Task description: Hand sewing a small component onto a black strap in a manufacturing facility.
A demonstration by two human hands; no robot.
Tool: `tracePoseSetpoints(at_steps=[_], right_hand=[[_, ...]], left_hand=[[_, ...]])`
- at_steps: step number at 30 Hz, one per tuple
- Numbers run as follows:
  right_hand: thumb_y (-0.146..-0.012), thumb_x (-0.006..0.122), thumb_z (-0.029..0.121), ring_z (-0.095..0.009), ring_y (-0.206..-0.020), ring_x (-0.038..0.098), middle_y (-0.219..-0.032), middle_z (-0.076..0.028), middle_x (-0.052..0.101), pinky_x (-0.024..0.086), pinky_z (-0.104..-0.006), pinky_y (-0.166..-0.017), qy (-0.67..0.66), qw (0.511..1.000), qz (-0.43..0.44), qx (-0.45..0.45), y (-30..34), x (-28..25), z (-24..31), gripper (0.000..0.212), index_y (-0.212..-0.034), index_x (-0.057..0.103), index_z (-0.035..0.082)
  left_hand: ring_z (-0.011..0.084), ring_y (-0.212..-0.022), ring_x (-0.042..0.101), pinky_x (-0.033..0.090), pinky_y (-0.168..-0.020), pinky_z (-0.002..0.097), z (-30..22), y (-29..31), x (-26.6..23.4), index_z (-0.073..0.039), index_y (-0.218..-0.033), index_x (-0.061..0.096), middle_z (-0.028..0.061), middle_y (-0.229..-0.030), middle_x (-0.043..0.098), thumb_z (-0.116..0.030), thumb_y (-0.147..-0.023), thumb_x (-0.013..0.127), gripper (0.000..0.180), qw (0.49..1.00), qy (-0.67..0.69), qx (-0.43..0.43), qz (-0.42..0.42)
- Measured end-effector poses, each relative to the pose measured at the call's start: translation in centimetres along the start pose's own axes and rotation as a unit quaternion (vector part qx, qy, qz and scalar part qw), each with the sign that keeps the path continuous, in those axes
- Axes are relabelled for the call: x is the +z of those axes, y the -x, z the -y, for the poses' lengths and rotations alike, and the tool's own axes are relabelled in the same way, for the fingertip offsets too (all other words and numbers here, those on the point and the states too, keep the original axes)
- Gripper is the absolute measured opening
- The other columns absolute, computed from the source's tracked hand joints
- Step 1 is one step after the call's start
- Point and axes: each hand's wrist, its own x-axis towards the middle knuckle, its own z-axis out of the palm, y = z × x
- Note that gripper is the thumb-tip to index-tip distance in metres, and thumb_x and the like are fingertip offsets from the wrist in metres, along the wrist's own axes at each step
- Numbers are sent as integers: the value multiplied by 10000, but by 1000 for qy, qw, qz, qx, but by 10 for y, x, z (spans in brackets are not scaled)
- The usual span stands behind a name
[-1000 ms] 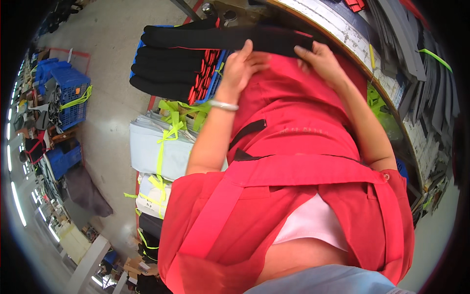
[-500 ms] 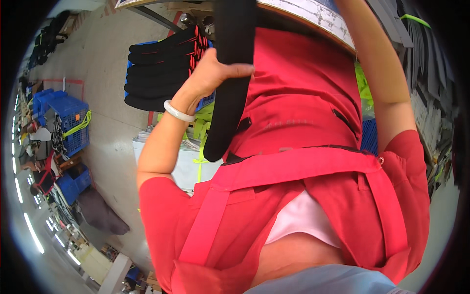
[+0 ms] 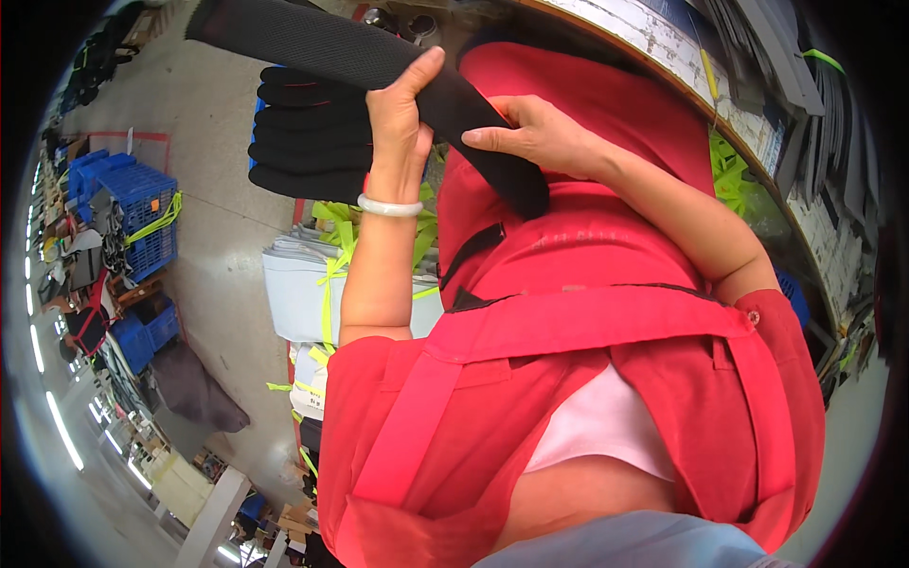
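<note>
Long black strip [image 3: 284,43] slants from upper left, past stacked black pieces [image 3: 308,142], down over red apron [image 3: 587,194]. Left hand [image 3: 396,114] grips mid-strip, thumb across top face, fingers curled, partly hidden. Right hand [image 3: 544,137] pinches near lower end, thumb on top, fingertips hidden. Best handled flat, untwisted, grip even, free end supported.

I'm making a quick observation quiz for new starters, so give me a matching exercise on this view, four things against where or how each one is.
Things:
1. Black strip
2. White bangle
3. Pale sheet stack
4. Red apron

Places and states:
A. Tied with yellow-green ribbon
B. Worn on the person's front
C. Held by the left hand and right hand
D. Around the left wrist

Pairs: 1-C, 2-D, 3-A, 4-B
</note>
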Motion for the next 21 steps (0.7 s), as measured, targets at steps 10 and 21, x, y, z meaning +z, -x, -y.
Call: tracePoseSetpoints(at_steps=[10,21], right_hand=[[-883,672,331,-119,-732,602,-800,-81,653,493,-286,-665,60,997,-14,-49,-6,-6,-10,387,-998,633,-37],[-878,672,272,-102,-646,572,-679,-32,606,467,-267,-589,58,996,-73,-13,2,-17,-4,319,-912,628,-42]], left_hand=[[152,-716,644,535,-663,272,17,5,0,-16,-862,651,49,-844,664,11,-778,739,125,999,-51,-1,-15],[176,-843,633,531,-794,322,12,0,-10,-33,-982,629,52,-919,651,11,-805,712,200,998,67,2,-19]])
